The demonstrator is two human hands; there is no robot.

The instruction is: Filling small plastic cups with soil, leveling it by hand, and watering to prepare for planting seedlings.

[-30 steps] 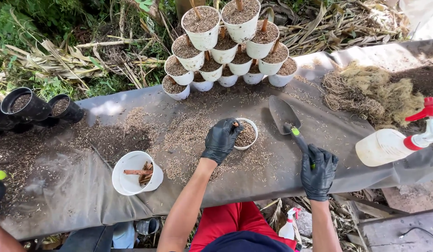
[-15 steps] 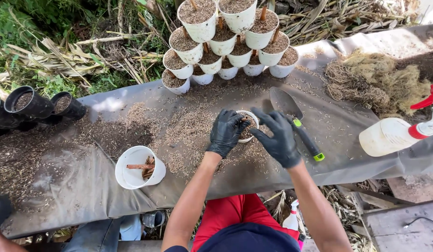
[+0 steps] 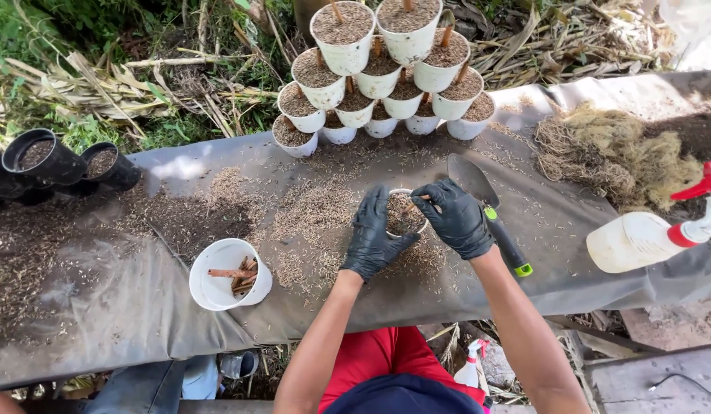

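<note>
We cup the small white plastic pot (image 3: pixel 405 216) of loose husk mix, standing mid-sheet beside the trowel (image 3: pixel 487 208), our gloved left hand (image 3: pixel 373 238) curled round its side, right hand (image 3: pixel 455 218) pinching its stem cutting—light, thin-walled, spillable, best gripped low around the wall.

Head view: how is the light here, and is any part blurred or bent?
Head view: strong sun from above; glare whitens the top right corner and the spray bottle; the gloved left hand and right hand around the small white pot look sharp; the grey cloth curves from lens distortion.
</note>
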